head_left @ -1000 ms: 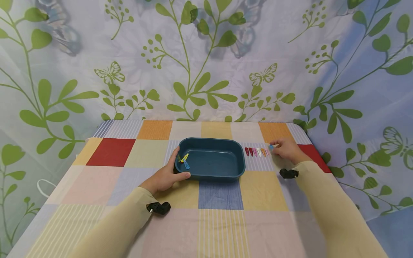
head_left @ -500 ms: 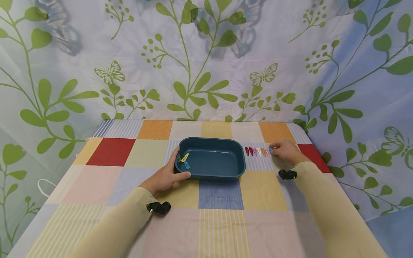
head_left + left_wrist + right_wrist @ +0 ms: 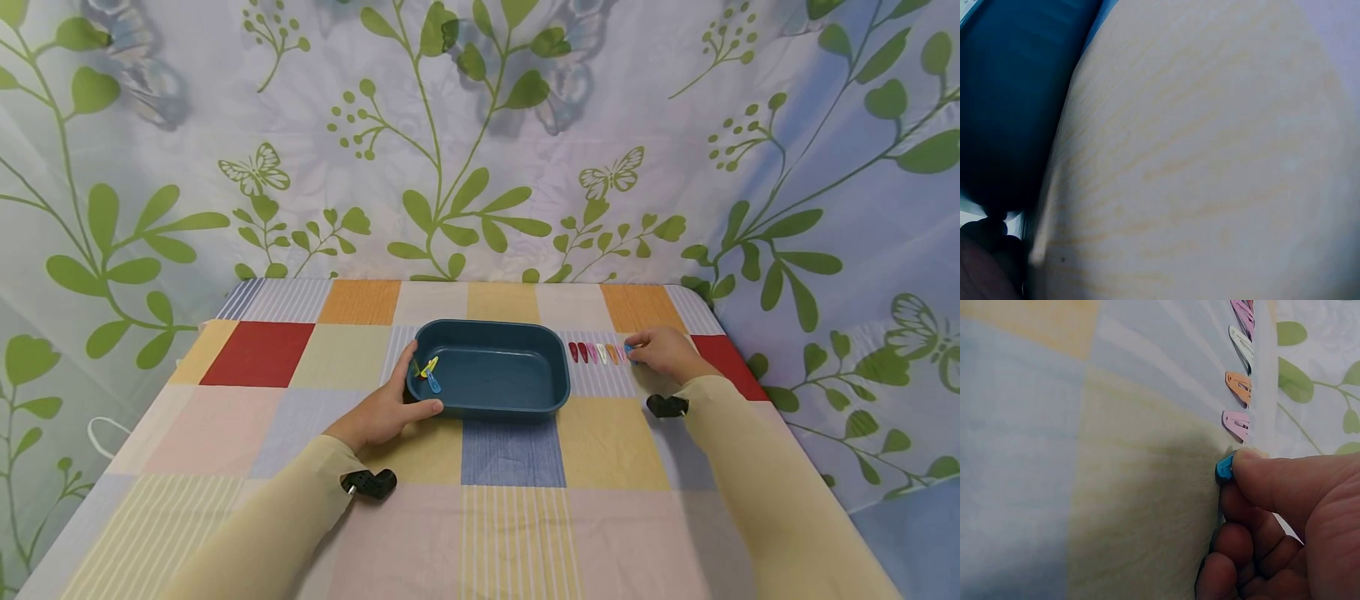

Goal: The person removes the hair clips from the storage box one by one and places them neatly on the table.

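Observation:
My left hand (image 3: 384,412) rests against the near left corner of a dark blue tray (image 3: 498,412), its thumb and fingers spread along the outer walls. Inside the tray's left end lie a few snap hair clips, among them a yellow clip (image 3: 430,366) and a blue clip (image 3: 433,382). To the tray's right, my right hand (image 3: 666,353) pinches another blue hair clip (image 3: 1225,469) between thumb and forefinger, low over the cloth. It is at the right end of a row with a pink clip (image 3: 1235,425), an orange clip (image 3: 1239,386) and a white clip (image 3: 1241,347).
Dark red clips (image 3: 583,352) form the row's left end, beside the tray. A checked patchwork cloth (image 3: 517,533) covers the table. Behind it hangs a leaf-patterned curtain (image 3: 495,167). A white cable loop (image 3: 101,437) shows at the left edge.
The right hand has shifted slightly, bringing the blue clip down and closer to the row's right end. My left hand and the tray stay where they were.

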Demonstrator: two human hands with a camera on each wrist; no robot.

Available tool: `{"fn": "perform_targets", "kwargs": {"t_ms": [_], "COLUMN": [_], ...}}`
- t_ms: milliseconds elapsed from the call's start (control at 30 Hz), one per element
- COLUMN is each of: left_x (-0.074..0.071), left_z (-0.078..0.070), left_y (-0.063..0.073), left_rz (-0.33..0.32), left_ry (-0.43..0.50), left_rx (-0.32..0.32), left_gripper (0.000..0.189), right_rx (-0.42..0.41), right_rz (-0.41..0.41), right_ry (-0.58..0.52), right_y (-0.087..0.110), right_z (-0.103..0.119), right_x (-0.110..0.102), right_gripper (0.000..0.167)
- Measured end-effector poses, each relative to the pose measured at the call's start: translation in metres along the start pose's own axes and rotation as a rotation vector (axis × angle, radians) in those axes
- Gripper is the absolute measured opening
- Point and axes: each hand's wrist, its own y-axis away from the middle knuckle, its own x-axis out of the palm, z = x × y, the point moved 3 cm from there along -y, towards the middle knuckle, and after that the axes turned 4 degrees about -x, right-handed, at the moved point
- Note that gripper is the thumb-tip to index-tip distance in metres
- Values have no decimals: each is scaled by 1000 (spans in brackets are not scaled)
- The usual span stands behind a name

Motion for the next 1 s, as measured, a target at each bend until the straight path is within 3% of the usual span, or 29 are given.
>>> {"fn": "perform_targets", "kwargs": {"t_ms": [633,1000], "left_x": [0,0], "left_z": [0,1], "left_y": [0,0], "left_rz": [-4,-1], "left_ry": [-11,-7], "left_rx": [-2,-1], "left_gripper": [113,113], "right_rx": [-42,58], "right_rz": [41,113], "right_ry": [86,-63], "right_y": [4,4], "right_z": [-2,-14], "right_x": [-1,0], "right_gripper": [45,54]}}
